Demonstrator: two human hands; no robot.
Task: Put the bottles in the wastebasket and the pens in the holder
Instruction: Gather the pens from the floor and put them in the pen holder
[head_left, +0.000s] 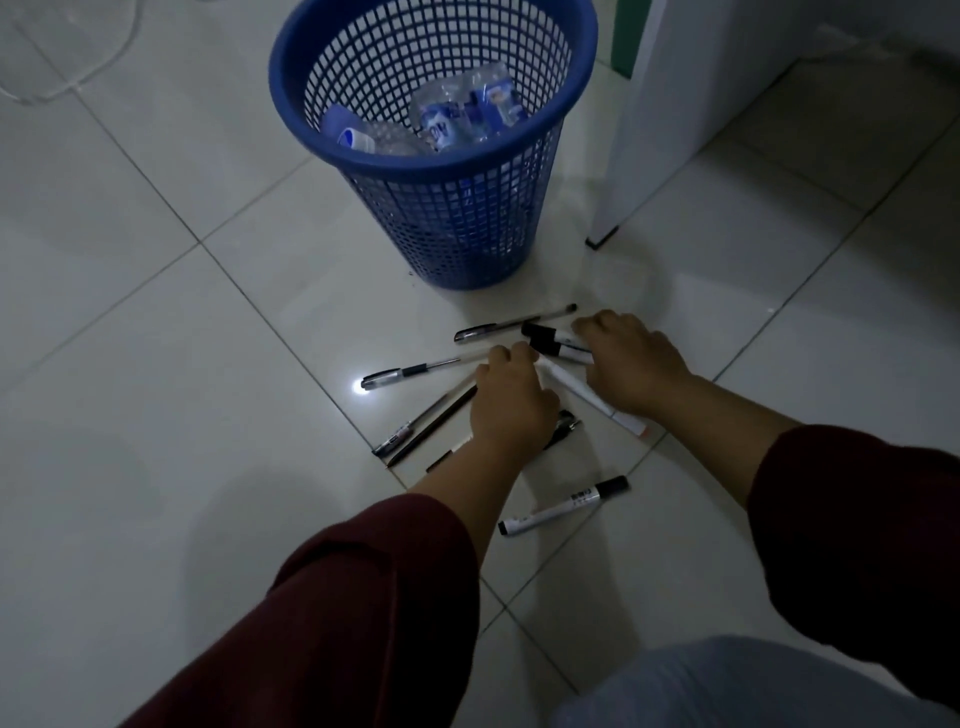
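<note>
Lowest in the frame, one marker (563, 505) lies apart on the floor (156, 364). At center, the left hand (511, 402) and right hand (631, 364) curl loosely over the scattered pens (415, 371), apparently raking them together; no firm grip is visible. Farther up, the wastebasket (457, 171) already holds the bottles (457, 117). No holder is in view.

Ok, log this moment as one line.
bottles in wastebasket | both hands on floor pens | stray marker | holder unseen
</note>
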